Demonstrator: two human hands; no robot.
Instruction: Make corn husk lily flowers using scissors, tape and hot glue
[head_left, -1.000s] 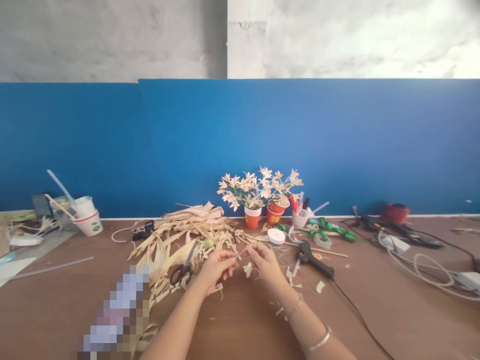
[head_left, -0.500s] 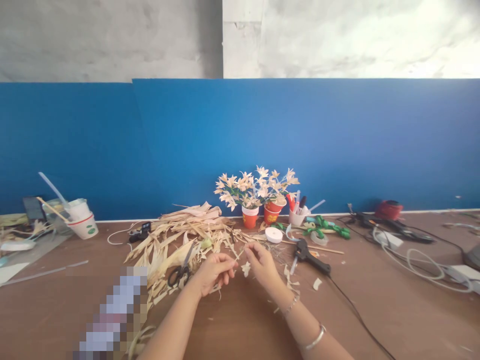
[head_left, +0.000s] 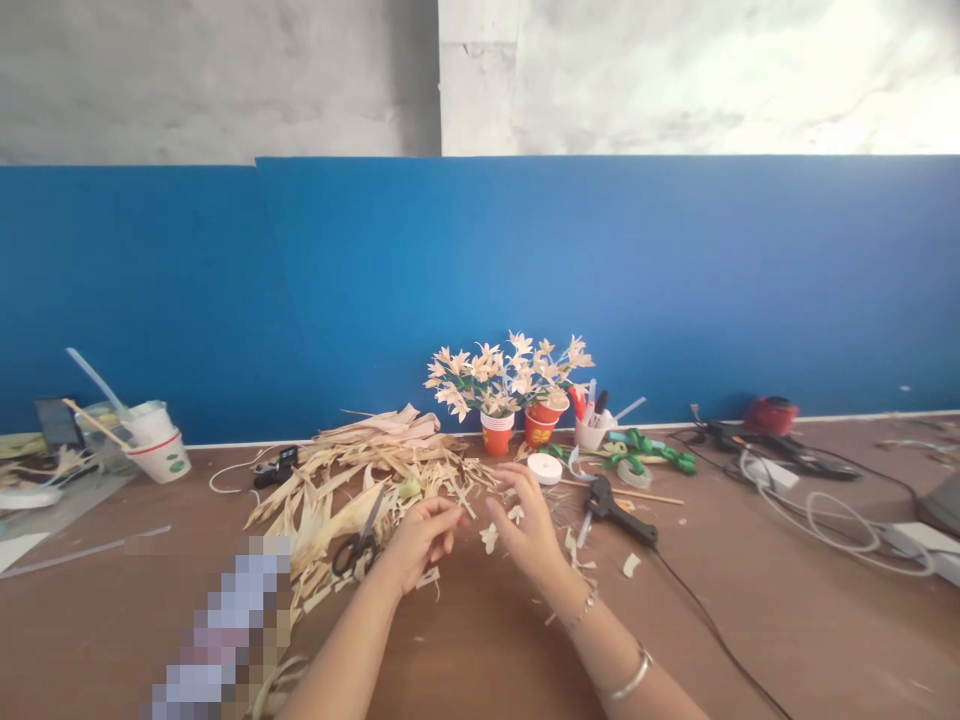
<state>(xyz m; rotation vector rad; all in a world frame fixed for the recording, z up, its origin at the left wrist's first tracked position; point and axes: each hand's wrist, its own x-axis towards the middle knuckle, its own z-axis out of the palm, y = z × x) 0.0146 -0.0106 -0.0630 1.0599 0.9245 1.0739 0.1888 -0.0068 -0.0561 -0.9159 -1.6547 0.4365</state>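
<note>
My left hand [head_left: 421, 542] is closed in a pinch above the table, in front of the dried husk pile [head_left: 352, 470]; whatever lies between its fingertips is too small to make out. Facing it, my right hand [head_left: 527, 525] has its thumb and fingers apart and holds nothing I can see. A small pale husk flower [head_left: 489, 540] lies just by the right thumb, between the two hands. Black-handled scissors [head_left: 358, 550] rest on the husks left of my left hand. Right of my right hand lies a black glue gun [head_left: 619, 515].
Behind the hands stand red-and-white cups [head_left: 496, 437] of husk flowers, a white tape roll [head_left: 544, 468] and a cup of pens [head_left: 590, 433]. Green ribbon [head_left: 645, 450] is at back right, cables [head_left: 832, 520] farther right, and a white cup [head_left: 161, 455] far left. A blue panel [head_left: 360, 290] closes the back.
My right hand has opened: its thumb and fingers, pinched together before, are now spread. The thin strip near the fingertips no longer shows clearly. My left hand stays pinched, almost in place.
</note>
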